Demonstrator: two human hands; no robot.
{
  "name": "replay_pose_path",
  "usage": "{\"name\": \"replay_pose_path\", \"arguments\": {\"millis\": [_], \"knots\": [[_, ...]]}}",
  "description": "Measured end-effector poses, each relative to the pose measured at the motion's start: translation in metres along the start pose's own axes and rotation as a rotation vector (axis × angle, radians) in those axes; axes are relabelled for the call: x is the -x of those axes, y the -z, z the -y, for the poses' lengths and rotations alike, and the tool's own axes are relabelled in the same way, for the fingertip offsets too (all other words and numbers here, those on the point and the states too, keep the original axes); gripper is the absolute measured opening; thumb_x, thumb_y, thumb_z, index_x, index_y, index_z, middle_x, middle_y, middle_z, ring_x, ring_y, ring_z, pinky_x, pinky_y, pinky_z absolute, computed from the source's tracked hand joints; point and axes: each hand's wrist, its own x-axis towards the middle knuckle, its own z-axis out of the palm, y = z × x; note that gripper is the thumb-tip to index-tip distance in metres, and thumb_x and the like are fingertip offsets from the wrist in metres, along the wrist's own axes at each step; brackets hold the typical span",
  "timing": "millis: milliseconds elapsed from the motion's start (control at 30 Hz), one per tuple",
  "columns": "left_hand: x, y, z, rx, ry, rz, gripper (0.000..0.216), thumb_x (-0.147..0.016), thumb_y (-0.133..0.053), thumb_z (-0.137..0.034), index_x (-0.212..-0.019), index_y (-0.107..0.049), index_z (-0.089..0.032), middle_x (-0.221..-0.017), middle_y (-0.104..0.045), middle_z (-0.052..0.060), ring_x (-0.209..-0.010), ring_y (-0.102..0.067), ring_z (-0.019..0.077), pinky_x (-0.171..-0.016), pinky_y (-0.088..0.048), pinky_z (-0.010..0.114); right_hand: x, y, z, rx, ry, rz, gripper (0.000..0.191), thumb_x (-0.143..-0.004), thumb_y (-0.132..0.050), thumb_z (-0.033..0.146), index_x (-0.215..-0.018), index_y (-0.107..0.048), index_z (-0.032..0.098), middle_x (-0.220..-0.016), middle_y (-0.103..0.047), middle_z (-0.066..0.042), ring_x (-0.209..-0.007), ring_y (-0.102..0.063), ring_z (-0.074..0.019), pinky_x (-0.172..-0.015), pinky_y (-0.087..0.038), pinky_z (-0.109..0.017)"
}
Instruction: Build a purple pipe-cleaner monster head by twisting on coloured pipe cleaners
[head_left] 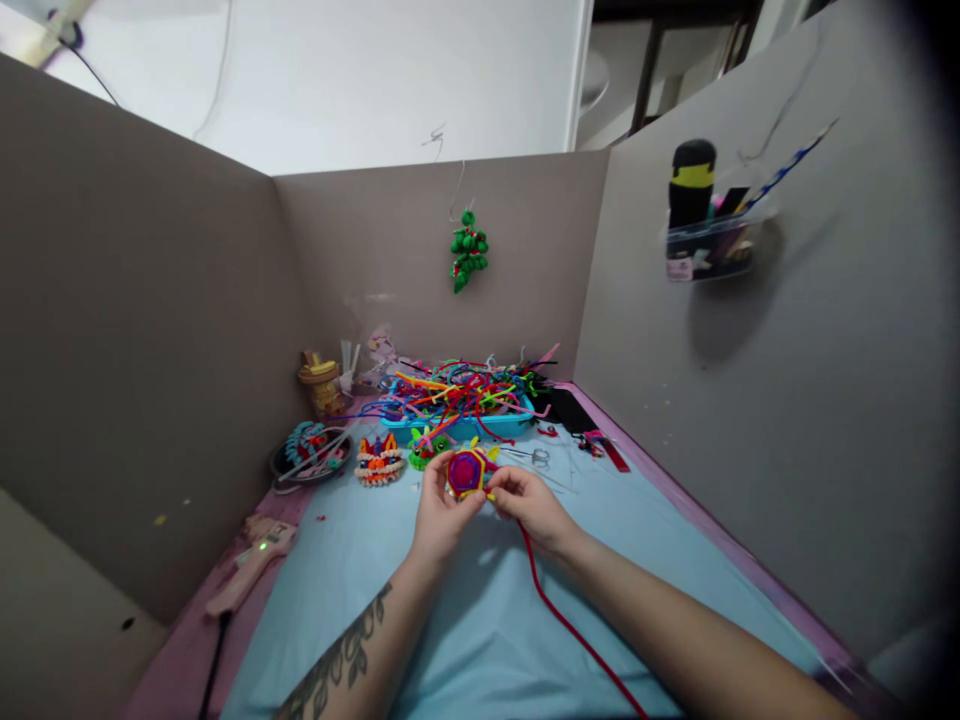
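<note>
Between my two hands is a small pipe-cleaner figure, with a purple and red round middle edged in yellow and yellow bits sticking out. My left hand grips it from the left, thumb in front and fingers behind. At its lower right edge, my right hand pinches with thumb and fingertips, where a red pipe cleaner comes out below. That red strand trails down to the lower right. Whether the strand is joined to the figure is hidden by my fingers.
A blue tray heaped with pipe cleaners stands behind my hands. Left of it are an orange and white figure, a green figure and a dark bowl. Scissors lie rightward; a pink glue gun rests at left.
</note>
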Motion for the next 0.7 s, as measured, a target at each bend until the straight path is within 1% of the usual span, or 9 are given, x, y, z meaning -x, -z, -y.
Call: {"name": "replay_pose_path", "arguments": {"millis": [100,267,433,700], "knots": [[0.002,-0.003,-0.003,-0.025,-0.033,-0.012,0.063,-0.054,-0.077,-0.017,-0.109,-0.046,-0.022,-0.118,-0.052,0.008,-0.110,-0.053,0.0241,-0.090,-0.043,0.035,0.000,0.000,-0.001,0.000,0.004,0.001,0.028,-0.063,-0.071,0.038,-0.070,-0.054,0.016,-0.053,-0.047,0.006,-0.046,-0.039,-0.0068,-0.046,-0.029,-0.020],[0.004,-0.008,-0.008,-0.029,-0.075,0.019,0.060,-0.058,-0.074,-0.016,-0.110,-0.043,-0.022,-0.116,-0.051,0.008,-0.107,-0.054,0.0228,-0.090,-0.043,0.034,0.001,0.000,0.000,0.008,0.004,-0.006,0.029,-0.062,-0.071,0.039,-0.068,-0.053,0.017,-0.052,-0.046,0.006,-0.045,-0.039,-0.0072,-0.046,-0.029,-0.021],[0.007,-0.012,-0.012,-0.055,-0.116,-0.003,0.059,-0.059,-0.073,-0.014,-0.109,-0.043,-0.023,-0.114,-0.052,0.007,-0.105,-0.055,0.0211,-0.089,-0.043,0.032,0.001,0.000,-0.001,0.007,0.019,-0.002,0.027,-0.064,-0.070,0.037,-0.067,-0.052,0.017,-0.051,-0.045,0.007,-0.046,-0.038,-0.0070,-0.047,-0.028,-0.021],[0.008,-0.012,-0.004,-0.074,-0.132,-0.016,0.057,-0.062,-0.071,-0.014,-0.111,-0.042,-0.022,-0.115,-0.050,0.008,-0.106,-0.054,0.0213,-0.092,-0.042,0.033,0.002,-0.004,-0.001,0.061,0.042,0.001,0.026,-0.066,-0.068,0.037,-0.067,-0.052,0.017,-0.051,-0.045,0.007,-0.046,-0.039,-0.0074,-0.047,-0.030,-0.021]]}}
